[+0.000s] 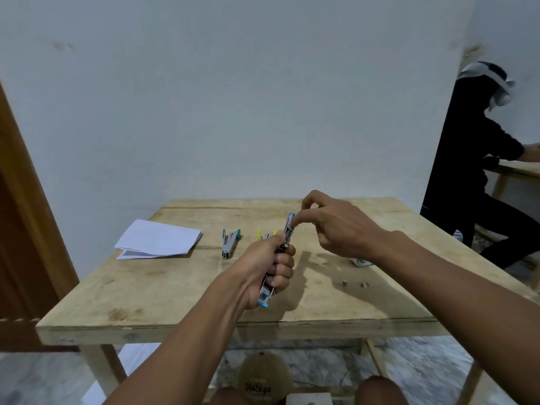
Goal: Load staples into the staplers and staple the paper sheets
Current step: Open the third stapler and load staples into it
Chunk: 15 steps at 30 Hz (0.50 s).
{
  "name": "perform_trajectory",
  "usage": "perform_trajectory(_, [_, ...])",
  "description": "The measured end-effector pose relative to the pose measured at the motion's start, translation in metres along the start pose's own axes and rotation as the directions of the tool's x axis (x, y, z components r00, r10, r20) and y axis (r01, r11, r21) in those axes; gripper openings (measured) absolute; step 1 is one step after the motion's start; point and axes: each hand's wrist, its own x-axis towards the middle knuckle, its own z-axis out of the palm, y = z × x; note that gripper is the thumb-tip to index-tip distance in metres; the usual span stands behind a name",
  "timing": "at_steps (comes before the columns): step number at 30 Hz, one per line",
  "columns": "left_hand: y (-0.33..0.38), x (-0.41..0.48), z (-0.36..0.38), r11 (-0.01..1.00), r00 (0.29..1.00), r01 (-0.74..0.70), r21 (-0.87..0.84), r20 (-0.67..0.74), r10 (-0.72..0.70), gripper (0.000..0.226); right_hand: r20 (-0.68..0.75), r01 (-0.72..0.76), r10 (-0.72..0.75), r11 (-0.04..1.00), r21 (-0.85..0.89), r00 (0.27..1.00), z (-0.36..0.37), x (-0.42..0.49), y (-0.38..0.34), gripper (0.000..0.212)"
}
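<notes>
My left hand (pixel 270 267) grips a blue stapler (pixel 287 229) above the wooden table (pixel 175 293), its opened top pointing away from me. My right hand (pixel 336 226) pinches at the stapler's upper end with thumb and forefinger; whether a staple strip is between them I cannot tell. A teal stapler (pixel 229 242) lies open on the table to the left. A yellow stapler (pixel 267 234) shows partly behind my left hand. A stack of white paper sheets (pixel 159 239) lies at the far left of the table. Two small staple strips (pixel 355 284) lie to the right.
A small white box (pixel 362 262) peeks out under my right forearm. A person in black (pixel 467 171) sits at another table to the right. A brown door (pixel 17 214) stands at the left. The wall is close behind the table.
</notes>
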Motion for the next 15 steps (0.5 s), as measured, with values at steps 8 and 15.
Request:
perform_trajectory(8, [0.000, -0.003, 0.002, 1.000, 1.000, -0.004, 0.012, -0.011, 0.004, 0.044, -0.037, 0.041, -0.040, 0.998, 0.049, 0.999, 0.007, -0.002, 0.003, 0.055])
perform_trajectory(15, [0.003, -0.008, 0.011, 0.725, 0.937, -0.149, 0.672, -0.138, 0.321, 0.044, 0.163, -0.532, 0.760, 0.268, 0.804, 0.629, 0.015, 0.002, -0.010, 0.022])
